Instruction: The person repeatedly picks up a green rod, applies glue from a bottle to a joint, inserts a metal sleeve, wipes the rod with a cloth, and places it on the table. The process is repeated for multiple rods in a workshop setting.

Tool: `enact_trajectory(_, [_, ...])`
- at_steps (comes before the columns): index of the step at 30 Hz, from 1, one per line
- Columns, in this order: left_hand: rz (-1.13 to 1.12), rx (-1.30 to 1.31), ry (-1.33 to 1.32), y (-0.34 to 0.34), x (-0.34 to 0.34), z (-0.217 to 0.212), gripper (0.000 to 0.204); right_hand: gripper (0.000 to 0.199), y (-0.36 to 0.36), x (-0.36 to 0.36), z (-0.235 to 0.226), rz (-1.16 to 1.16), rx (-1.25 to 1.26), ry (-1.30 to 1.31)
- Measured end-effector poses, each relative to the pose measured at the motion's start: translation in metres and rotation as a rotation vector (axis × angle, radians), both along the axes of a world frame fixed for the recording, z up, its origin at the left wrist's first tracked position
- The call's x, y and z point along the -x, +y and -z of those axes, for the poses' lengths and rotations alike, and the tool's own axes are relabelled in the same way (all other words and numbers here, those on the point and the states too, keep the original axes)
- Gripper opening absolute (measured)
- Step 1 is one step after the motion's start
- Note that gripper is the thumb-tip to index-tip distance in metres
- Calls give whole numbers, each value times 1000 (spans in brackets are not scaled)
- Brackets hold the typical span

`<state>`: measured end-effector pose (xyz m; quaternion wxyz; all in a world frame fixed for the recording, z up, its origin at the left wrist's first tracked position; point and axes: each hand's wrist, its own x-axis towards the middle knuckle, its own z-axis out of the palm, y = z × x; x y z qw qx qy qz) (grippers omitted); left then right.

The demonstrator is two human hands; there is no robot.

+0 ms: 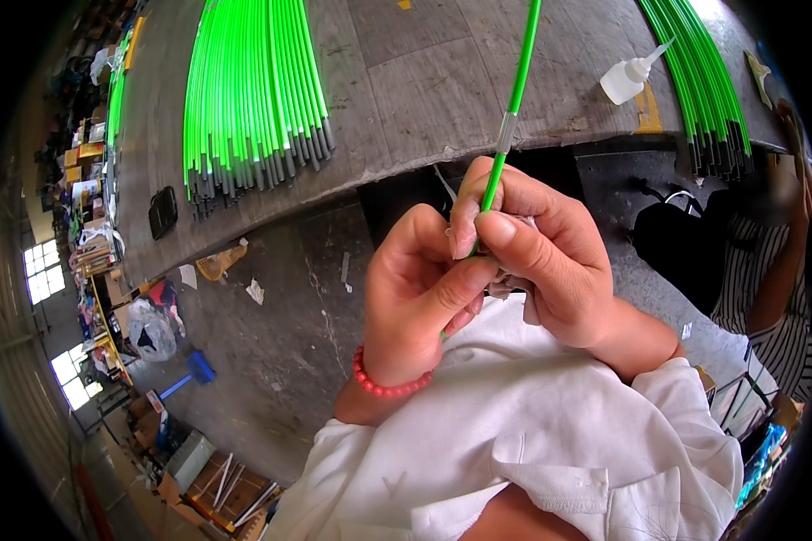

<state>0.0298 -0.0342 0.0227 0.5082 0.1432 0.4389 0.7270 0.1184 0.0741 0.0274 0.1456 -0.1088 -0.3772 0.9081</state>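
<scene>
A thin green rod [521,68] runs from the top of the picture down between my two hands, in front of my chest. A clear sleeve [507,132] sits around it just above my fingers. My right hand [559,257] pinches the rod between thumb and forefinger, with a crumpled greyish cloth [512,285] tucked in its palm. Lower down, my left hand [415,288] closes thumb and fingers around the rod, close against the right hand. A short bit of green shows below the left fingers; the part inside the grip is hidden.
On the grey table [415,90] lie a wide row of green rods [257,81] with dark ends, another bundle [699,77], a white nozzle bottle [624,81] and a black phone-like object [163,213]. Another person [776,270] sits at right. Scraps and a blue-headed broom [200,367] lie on the floor.
</scene>
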Motion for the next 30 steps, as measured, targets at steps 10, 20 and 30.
enact_trajectory(10, [64, -6, 29, 0, -1, 4, 18, 27, 10, -1, -3, 34, 16, -17])
enact_trajectory(20, [209, -30, 2, -3, 3, 5, 33, 25, 4, -1, 6, 101, -103, 74])
enact_trajectory(30, [118, -16, 95, 2, 0, 14, 27, 21, 19, 4, 13, 25, -102, 57])
